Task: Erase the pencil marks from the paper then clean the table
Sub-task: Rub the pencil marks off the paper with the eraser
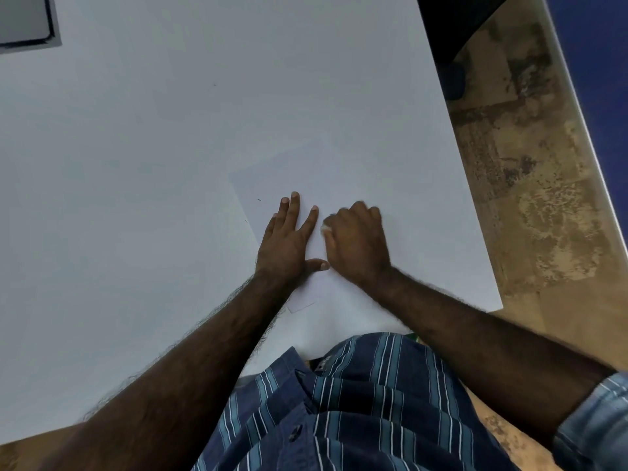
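White table top (153,198) fills most of the view, and a brown patchy floor (530,185) is seen past its right edge. The paper (282,178) is lying flat near the front right part of the table, almost the same colour as the top. It is held down by the left hand (289,237), which is laid flat with straight, spread fingers. The right hand (356,241) is curled tight round a small white eraser (325,228), of which only a bit can be seen.

The rubbing step seems to be in hand. Short, light strokes should be made away from the flat hand, so the sheet is not creased. 1 small dark mark (259,200) can be seen near the far left of the paper, and it may need rubbing too.

Plenty of room is left on the far and left sides. The right table edge is near, so crumbs should be swept with care. A grey tray-like thing (27,22) sits in the far left corner, well apart.
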The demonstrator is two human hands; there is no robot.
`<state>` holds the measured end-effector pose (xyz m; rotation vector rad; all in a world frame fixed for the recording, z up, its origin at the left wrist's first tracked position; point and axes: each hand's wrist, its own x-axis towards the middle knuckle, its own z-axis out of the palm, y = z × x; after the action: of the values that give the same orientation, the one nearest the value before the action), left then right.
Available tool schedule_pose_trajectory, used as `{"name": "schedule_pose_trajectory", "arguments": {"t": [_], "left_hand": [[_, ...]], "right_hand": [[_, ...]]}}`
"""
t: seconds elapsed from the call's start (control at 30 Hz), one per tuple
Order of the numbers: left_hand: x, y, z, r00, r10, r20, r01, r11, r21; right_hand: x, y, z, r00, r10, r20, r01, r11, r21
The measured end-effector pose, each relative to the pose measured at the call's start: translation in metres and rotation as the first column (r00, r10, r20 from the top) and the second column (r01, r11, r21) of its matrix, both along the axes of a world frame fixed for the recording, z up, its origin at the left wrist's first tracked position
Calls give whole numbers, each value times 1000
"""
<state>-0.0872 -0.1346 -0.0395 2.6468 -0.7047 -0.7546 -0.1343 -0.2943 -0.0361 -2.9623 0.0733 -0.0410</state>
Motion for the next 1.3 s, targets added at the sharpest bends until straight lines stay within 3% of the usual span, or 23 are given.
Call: {"name": "schedule_pose_trajectory", "arguments": {"t": [0.1,0.23,0.3,0.5,0.7,0.9,1.1,1.3], "left_hand": [[0,0,1,1000,-5,3,5,1000,-6],[0,-2,4,1000,-4,-14,4,1000,21],[0,-1,3,1000,-5,-16,6,1000,21],[0,0,0,1000,-12,-3,12,1000,5],[2,-2,2,1000,-10,-24,11,999,37],[1,-2,1,1000,-9,-17,10,1000,30],[1,-2,3,1000,0,-20,1,1000,24],[1,-1,3,1000,-11,-23,11,1000,25]], "right_hand": [[-11,-2,-1,995,92,-27,-92,996,-13],[19,-31,-6,989,-147,10,147,989,-33],[23,-31,-5,983,-183,14,183,983,-21],[-15,-5,-5,997,66,-37,-66,998,1],[19,-27,-11,980,-194,32,194,981,6],[-12,-10,-13,1000,21,-11,-21,999,35],[26,-36,-17,984,-170,47,168,985,34],[-8,-11,-14,1000,-13,-1,13,999,53]]}}
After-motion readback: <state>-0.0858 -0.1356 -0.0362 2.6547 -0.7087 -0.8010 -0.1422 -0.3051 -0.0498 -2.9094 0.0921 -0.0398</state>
